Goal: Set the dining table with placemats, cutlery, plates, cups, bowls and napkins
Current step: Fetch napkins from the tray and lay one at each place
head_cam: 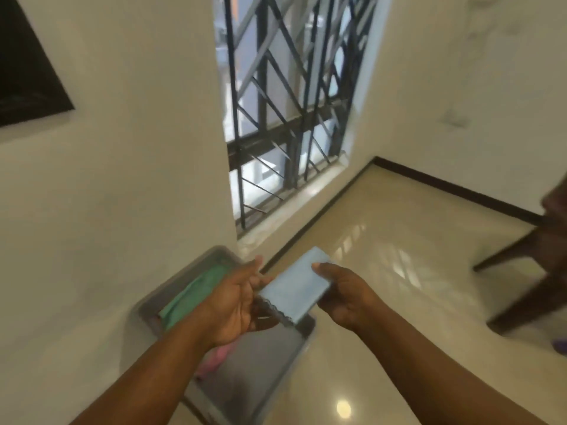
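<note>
Daylight through window (285,118); floor (383,271) glare (motion blur, probably).

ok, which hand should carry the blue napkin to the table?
Right. The right hand already grips the blue napkin with its thumb on top; the left hand only touches its edge with loose fingers.
</note>
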